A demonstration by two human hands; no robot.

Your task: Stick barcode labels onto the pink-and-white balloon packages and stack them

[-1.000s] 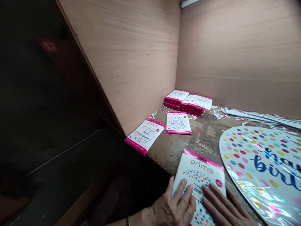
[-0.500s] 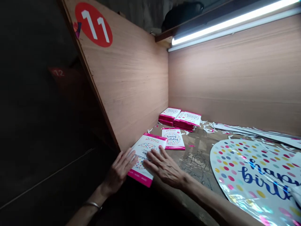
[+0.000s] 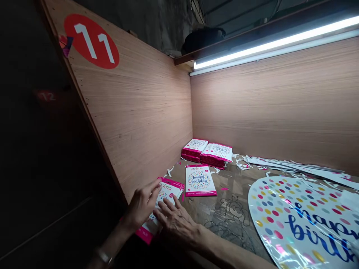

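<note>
Pink-and-white "prima" balloon packets (image 3: 169, 186) lie at the front left corner of the table, overlapping, their lower end reaching past its edge. My left hand (image 3: 142, 204) grips their left side, thumb over the top and the other fingers partly hidden. Flat across the lower right part rests my right hand (image 3: 177, 220), its fingers spread and pointing to the upper left. Just behind is a single "happy birthday" packet (image 3: 199, 181), lying face up and apart from both hands.
Two stacks of the same packets (image 3: 195, 145) stand in the back corner. To the right lies a large dotted birthday balloon (image 3: 270, 209). White strips (image 3: 297, 166) run along the back wall. A wooden side panel (image 3: 134, 104) borders the left, under a lit tube (image 3: 275, 43).
My left hand has turned from lying flat on the packets to their left side. My right hand still lies on top. The whole view has shifted, with the packets now lower left.
</note>
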